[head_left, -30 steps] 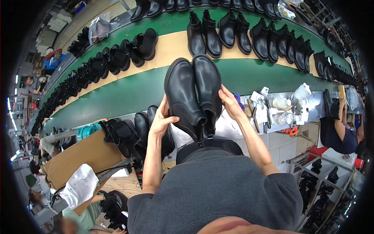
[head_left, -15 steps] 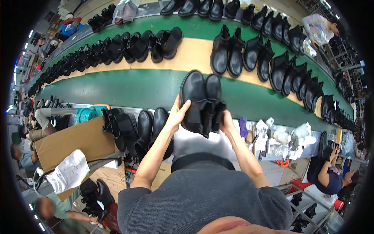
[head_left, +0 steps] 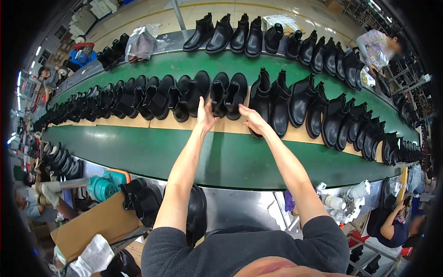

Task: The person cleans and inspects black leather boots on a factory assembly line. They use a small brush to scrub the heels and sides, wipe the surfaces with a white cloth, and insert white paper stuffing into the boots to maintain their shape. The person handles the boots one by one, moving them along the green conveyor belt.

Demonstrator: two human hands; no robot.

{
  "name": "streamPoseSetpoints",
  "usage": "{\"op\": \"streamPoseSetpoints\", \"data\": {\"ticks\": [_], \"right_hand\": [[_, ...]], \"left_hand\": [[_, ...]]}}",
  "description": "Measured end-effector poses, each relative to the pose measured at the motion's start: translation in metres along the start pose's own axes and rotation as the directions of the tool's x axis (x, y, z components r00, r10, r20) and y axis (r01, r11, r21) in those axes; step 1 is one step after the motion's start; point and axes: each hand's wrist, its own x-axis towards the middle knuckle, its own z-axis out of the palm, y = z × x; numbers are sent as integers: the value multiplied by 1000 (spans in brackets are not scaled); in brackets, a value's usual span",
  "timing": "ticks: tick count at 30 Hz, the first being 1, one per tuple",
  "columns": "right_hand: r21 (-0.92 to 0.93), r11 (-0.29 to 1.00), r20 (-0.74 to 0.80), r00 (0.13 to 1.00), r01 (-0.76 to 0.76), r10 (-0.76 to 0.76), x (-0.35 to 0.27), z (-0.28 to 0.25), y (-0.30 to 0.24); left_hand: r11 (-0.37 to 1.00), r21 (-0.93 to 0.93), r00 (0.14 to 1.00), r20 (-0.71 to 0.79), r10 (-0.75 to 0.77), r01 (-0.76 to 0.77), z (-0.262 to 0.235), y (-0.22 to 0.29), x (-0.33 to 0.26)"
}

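Note:
A pair of black ankle boots, the left one [head_left: 218, 92] and the right one [head_left: 237, 92], stands upright on a strip of tan cardboard [head_left: 194, 127] laid along the green belt [head_left: 152, 143]. Just left of this pair is my left hand [head_left: 206, 115], open, its fingers stretched toward the near side of the boot. My right hand [head_left: 252, 120] is open too, palm turned inward, beside the right boot. Whether either hand still touches the leather I cannot tell. Nothing is held in them.
Rows of black boots [head_left: 302, 101] run along the cardboard on both sides, with more boots [head_left: 220, 34] behind. Nearer me are a metal table [head_left: 240, 207], a teal machine [head_left: 104, 187], a cardboard sheet [head_left: 97, 221] and white bottles [head_left: 334, 201]. Other people work at both sides.
Both hands have moved forward, away from my body. The ankle boots went from my grip above the near belt to the cardboard strip, and both hands have let go.

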Motion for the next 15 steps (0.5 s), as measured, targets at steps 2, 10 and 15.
{"op": "streamPoseSetpoints", "data": {"ticks": [2, 10, 15], "right_hand": [[-552, 823, -3, 987, 134, -163, -11, -1, -8], [-845, 345, -507, 818, -408, -272, 1, -46, -101], [-968, 252, -173, 777, -20, -605, -31, -83, -69]], "left_hand": [[990, 90, 992, -50, 114, -109, -7, -16, -3], [968, 240, 984, -178, -26, 69, -5, -43, -111], [960, 279, 990, -137, 37, 3, 17, -35, -226]]}}
